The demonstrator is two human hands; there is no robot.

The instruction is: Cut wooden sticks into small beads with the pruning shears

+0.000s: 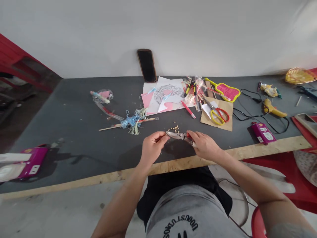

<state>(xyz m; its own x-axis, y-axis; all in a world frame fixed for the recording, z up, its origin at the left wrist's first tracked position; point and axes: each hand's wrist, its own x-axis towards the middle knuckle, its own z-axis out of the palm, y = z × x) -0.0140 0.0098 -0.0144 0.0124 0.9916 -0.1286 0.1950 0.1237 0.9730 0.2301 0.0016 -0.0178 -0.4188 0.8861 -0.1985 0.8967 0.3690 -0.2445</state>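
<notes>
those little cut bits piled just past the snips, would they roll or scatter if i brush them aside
The small tan bits lie loose on the dark mat, so a brush would probably scatter them. They look short and light, so some may roll. Being tiny, they seem hard to pinch singly; the snips in the right hand sit close.

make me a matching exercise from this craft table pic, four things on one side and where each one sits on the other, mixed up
Things:
1. metal pliers
2. yellow-and-red scissors
3. purple power strip
4. blue tassel on a stick

Places:
A. on a piece of brown cardboard
B. on the dark table top, left of the drawing sheet
C. between the left hand and right hand, near the table's front edge
D. at the right, close to the black cable

Pairs: 1-C, 2-A, 3-D, 4-B
</notes>
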